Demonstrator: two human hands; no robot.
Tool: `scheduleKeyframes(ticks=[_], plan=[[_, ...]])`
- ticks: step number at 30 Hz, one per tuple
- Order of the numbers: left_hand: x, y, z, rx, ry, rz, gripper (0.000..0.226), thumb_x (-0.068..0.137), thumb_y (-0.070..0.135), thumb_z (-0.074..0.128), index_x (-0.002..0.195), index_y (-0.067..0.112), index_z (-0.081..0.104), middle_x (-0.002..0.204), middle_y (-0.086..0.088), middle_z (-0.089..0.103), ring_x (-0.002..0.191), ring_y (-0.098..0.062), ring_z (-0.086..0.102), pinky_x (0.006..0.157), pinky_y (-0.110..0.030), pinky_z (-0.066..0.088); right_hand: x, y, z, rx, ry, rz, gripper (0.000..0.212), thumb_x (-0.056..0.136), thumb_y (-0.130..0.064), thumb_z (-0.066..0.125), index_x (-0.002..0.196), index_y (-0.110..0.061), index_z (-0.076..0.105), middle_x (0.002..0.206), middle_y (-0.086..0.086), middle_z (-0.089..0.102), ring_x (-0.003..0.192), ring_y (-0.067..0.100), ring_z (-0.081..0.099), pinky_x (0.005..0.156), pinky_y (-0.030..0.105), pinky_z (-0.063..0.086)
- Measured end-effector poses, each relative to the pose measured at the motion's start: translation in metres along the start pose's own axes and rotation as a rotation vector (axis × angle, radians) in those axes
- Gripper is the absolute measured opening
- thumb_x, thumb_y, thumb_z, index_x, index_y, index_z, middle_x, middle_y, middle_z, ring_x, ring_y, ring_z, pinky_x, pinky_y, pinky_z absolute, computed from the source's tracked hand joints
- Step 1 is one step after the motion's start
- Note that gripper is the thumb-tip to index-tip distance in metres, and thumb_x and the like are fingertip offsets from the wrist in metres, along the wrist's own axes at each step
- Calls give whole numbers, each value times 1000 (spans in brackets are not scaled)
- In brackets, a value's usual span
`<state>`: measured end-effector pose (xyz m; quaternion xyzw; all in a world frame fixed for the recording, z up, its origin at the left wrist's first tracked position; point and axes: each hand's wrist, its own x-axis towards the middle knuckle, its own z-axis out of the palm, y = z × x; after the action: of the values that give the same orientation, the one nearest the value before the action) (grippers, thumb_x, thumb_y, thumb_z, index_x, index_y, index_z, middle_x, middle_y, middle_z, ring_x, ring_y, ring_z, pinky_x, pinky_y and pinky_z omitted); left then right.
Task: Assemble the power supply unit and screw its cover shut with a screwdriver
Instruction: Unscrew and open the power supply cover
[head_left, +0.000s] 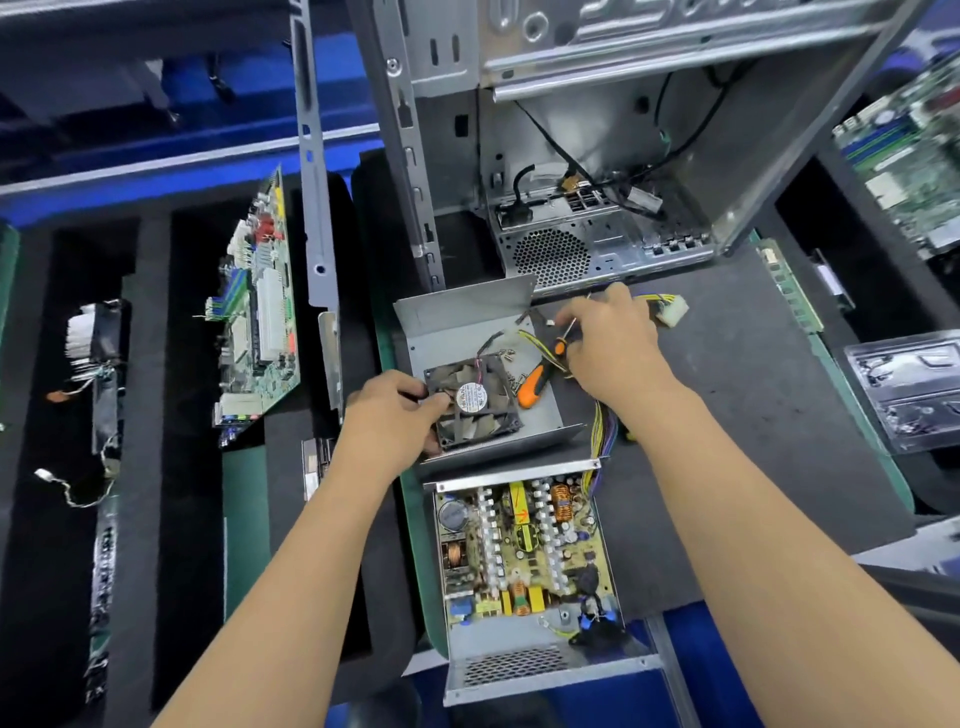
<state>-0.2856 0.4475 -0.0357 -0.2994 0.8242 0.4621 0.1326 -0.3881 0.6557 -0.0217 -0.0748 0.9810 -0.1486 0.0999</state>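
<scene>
The power supply's open base (524, 566) lies near me with its circuit board exposed. Just beyond it the grey metal cover (467, 322) lies inside-up, with a dusty black fan (475, 402) in it. My left hand (395, 410) grips the fan's left edge. An orange-and-black screwdriver (540, 379) lies in the cover beside several loose screws (506, 356). My right hand (608, 338) hovers over the cover's right side and pinches a small white connector (550, 322) on the fan's thin wire. A bundle of coloured cables (605, 421) runs under my right wrist.
An open computer case (597, 156) stands behind the cover. A motherboard (260, 312) stands in black foam slots at left, a heatsink with wires (96, 353) further left. Another board (914, 156) and a plastic tray (914, 389) sit at right. A white plug (672, 309) lies by my right hand.
</scene>
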Motion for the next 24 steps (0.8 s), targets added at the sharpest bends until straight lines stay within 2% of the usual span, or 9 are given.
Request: scheduleKeyframes(ticks=[3, 5, 7, 9, 11, 15, 19, 22, 24], plan=[[0, -2, 2, 87, 89, 68, 10, 97, 20, 60, 103, 20, 53, 79, -9, 71, 50, 4, 63, 52, -10, 43, 0, 0, 3, -114, 8, -43, 40, 88, -6, 57, 121, -28, 62, 125, 9, 45, 113, 36, 38, 88, 40, 32], [-1, -3, 2, 97, 153, 108, 10, 97, 16, 57, 102, 16, 48, 79, -10, 70, 47, -2, 64, 52, -8, 43, 1, 0, 3, 43, 41, -60, 31, 91, -15, 58, 119, -27, 62, 123, 5, 49, 113, 33, 38, 88, 39, 31], [-1, -2, 3, 109, 151, 112, 20, 98, 15, 53, 115, 14, 42, 89, -14, 67, 52, -12, 69, 51, -13, 47, 2, 0, 3, 170, 25, -124, 27, 90, -40, 65, 115, -30, 62, 113, -3, 51, 107, 25, 35, 85, 35, 26], [-2, 0, 2, 128, 128, 106, 29, 99, 12, 50, 126, 13, 38, 101, -18, 62, 59, -21, 70, 54, -20, 51, 3, 0, 4, 91, -128, -188, 47, 77, -67, 67, 113, -37, 61, 107, -8, 44, 101, 17, 25, 83, 34, 21], [-3, 2, 2, 174, 149, 139, 29, 98, 7, 48, 127, 10, 43, 109, -19, 56, 75, -28, 67, 67, -30, 54, 3, 1, 4, 28, -260, -190, 53, 68, -73, 70, 110, -43, 61, 107, -6, 37, 100, 16, 23, 86, 35, 23], [-8, 3, 5, 300, 269, 254, 37, 96, -5, 47, 132, 2, 49, 116, -22, 49, 81, -21, 39, 72, -24, 32, 4, 3, 0, 70, -310, -183, 35, 80, -59, 71, 107, -39, 66, 107, -4, 37, 105, 20, 32, 94, 40, 34], [-9, 9, 5, 303, 244, 210, 41, 101, 7, 50, 141, 7, 44, 130, -19, 40, 73, -26, 43, 71, -32, 37, 3, 4, -6, 37, -174, -125, 13, 90, -26, 64, 102, -21, 66, 102, 1, 48, 112, 31, 46, 91, 41, 38], [-13, 15, 1, 356, 235, 220, 36, 103, 23, 51, 135, 8, 48, 128, -14, 39, 71, -32, 50, 69, -35, 39, 0, 2, -6, -79, -77, -17, 30, 86, -14, 65, 115, -13, 56, 116, 10, 48, 110, 36, 49, 87, 42, 38], [-18, 20, -1, 407, 211, 211, 35, 103, 29, 51, 132, 9, 49, 129, -12, 39, 77, -37, 57, 71, -38, 41, -4, 0, -6, -144, 3, -24, 47, 80, -3, 65, 121, -18, 47, 121, 12, 40, 106, 36, 44, 82, 41, 32]])
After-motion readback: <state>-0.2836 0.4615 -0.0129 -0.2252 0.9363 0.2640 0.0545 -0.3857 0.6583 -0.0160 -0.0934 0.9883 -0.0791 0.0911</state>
